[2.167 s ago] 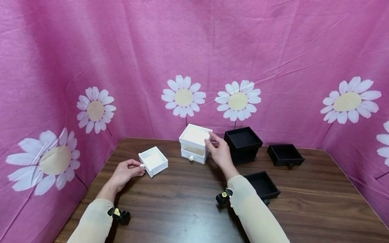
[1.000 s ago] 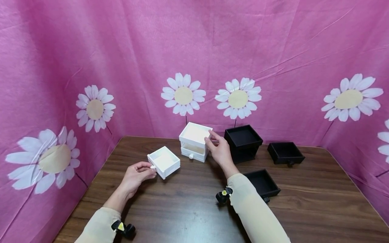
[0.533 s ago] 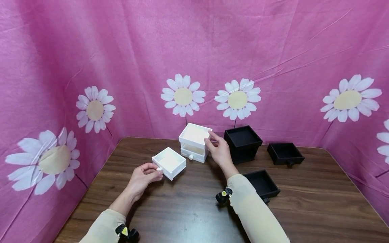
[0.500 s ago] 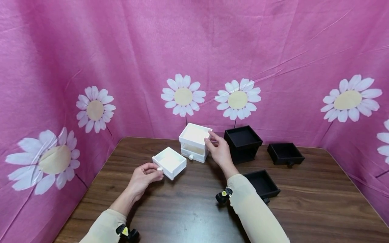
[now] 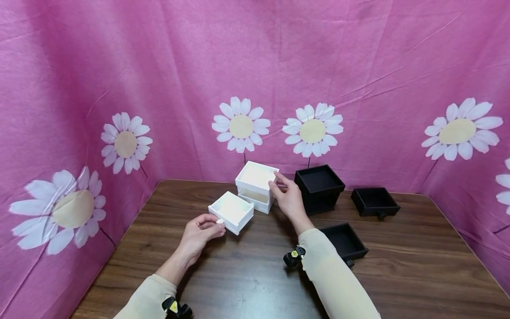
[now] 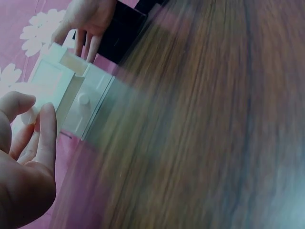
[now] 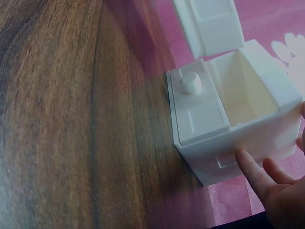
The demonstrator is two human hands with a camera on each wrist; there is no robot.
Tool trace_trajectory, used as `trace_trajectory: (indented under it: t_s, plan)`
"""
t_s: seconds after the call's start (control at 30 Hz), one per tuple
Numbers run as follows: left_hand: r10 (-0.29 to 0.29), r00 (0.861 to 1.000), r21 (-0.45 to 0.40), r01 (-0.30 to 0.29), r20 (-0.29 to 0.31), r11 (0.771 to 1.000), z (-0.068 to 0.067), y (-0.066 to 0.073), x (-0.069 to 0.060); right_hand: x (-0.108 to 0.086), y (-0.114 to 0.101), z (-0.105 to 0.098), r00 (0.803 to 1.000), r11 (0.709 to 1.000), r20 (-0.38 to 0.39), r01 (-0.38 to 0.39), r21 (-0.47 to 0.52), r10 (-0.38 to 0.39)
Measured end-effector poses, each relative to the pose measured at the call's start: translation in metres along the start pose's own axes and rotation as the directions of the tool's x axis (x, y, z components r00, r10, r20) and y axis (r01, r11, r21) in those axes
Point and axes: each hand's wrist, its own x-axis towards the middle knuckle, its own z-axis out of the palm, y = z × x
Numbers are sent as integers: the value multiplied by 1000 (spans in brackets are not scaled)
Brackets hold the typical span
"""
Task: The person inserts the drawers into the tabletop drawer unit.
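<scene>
My left hand pinches the small knob of a white drawer. The drawer is an open-topped box, held tilted at the front left of a white drawer cabinet. My right hand holds the cabinet at its upper right edge. In the right wrist view, a fingertip touches the cabinet's side wall. The cabinet's upper slot stands vacant, above a lower drawer with a round knob that sits inside. The drawer hides part of the cabinet's front in the head view.
A black cabinet stands just right of my right hand. One black drawer lies further right; another lies nearer, partly behind my right sleeve. The wooden table ends at a pink flowered curtain.
My left hand has carried the white drawer rightward from the table's left side toward the white cabinet, turning it a little. My right hand and the cabinet have stayed in place.
</scene>
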Motion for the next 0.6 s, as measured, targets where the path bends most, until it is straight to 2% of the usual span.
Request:
trace_trajectory:
  t_s: [0.23,0.6]
  plan:
    - [10,1000,-53,-9,18,999,15,-3,1,1,3,1,999,1000,-23,23,10,-23]
    - [45,999,-84,-46,-24,995,35,-10,1,1,3,2,999,999,-27,22,27,-21]
